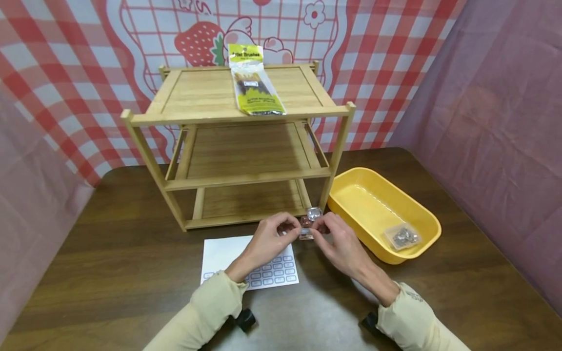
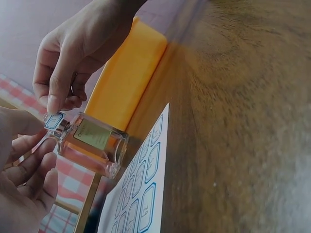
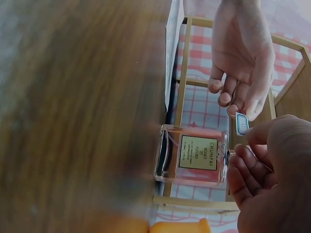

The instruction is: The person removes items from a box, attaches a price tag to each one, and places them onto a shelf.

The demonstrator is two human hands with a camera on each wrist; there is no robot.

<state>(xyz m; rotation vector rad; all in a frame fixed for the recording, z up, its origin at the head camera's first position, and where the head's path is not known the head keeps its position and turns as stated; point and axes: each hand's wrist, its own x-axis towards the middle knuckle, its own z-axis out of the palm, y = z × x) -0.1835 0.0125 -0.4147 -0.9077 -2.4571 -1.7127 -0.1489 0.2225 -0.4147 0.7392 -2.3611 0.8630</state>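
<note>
A small blue-bordered label sticker (image 3: 242, 124) is stretched between both hands, in front of a perfume bottle. My left hand (image 1: 273, 239) pinches one edge of it between thumb and finger. The right hand (image 1: 342, 243) has thumb and forefinger at its opposite edge, the other fingers curled. The perfume bottle (image 3: 194, 154), clear glass with pink liquid and a cream front label, stands upright on the table; its faceted clear cap (image 1: 313, 213) shows above the fingers. Beneath the left wrist lies a white sheet of matching labels (image 1: 276, 268), partly covered by the arm.
Behind the hands rises a three-tier wooden shelf (image 1: 259, 180), with a packet of artist brushes (image 1: 256, 92) on its top. To the right sits a yellow basin (image 1: 351, 183) containing a small clear bag of metal pieces (image 1: 404, 237). A checked cloth (image 1: 373, 63) hangs behind.
</note>
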